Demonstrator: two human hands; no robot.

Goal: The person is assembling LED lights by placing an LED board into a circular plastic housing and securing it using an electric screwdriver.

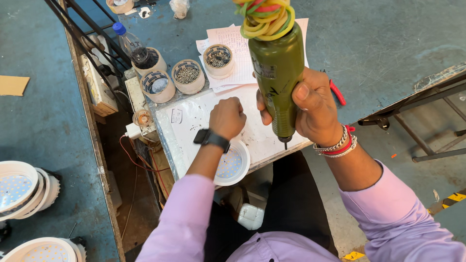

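While right hand (pixel 318 109) wraps tight round green electric screwdriver (pixel 277 73), tip up off bench (pixel 194 116), left hand (pixel 227 117) sits as closed fist at front bench edge, above white round lamp (pixel 233 165); cannot tell if fist holds anything. Looks like screw-fixing step. Next, likely: tip lowered straight onto lamp.

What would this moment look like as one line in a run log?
right hand: grips green electric screwdriver, upright | left hand: fist on white work board | round LED downlight: at board edge
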